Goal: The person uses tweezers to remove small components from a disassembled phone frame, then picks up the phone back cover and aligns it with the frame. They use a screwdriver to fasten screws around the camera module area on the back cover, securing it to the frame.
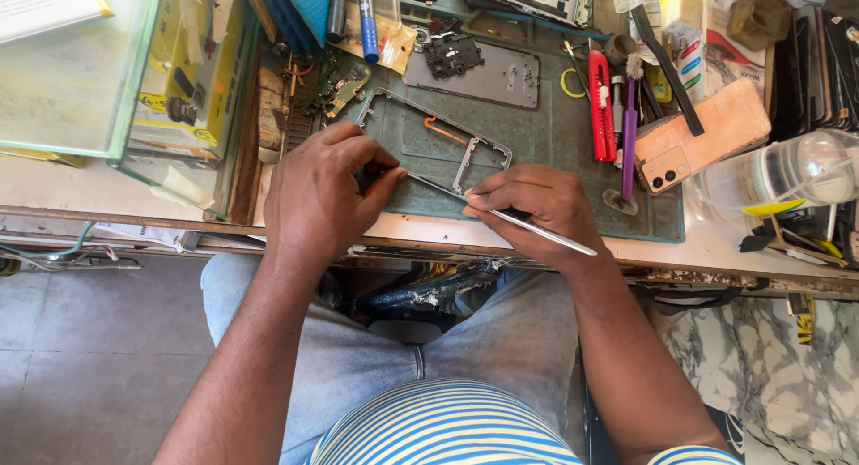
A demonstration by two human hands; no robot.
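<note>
The phone frame (pixel 436 141) is a thin silver rectangle, hollow in the middle, lying tilted on the green mat (pixel 573 152) on the table (pixel 89 192). The left hand (pixel 320 195) pinches its near corner with closed fingers, and the right hand (pixel 537 210) grips slim metal tweezers (pixel 546 234) against its edge

Both hands (pixel 318 196) (pixel 537 205) fwd, fingers (pixel 385 180) pinched shut.

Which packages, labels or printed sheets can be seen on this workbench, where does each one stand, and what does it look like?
Yellow box: far left, behind a glass pane, rectangular, with black pictures.
White printed sheet: top left corner, on the glass, yellow-edged.
White bottle label: top right, beside the pink phone, with coloured stripes.
Yellow label: on the clear plastic container, far right.
</note>
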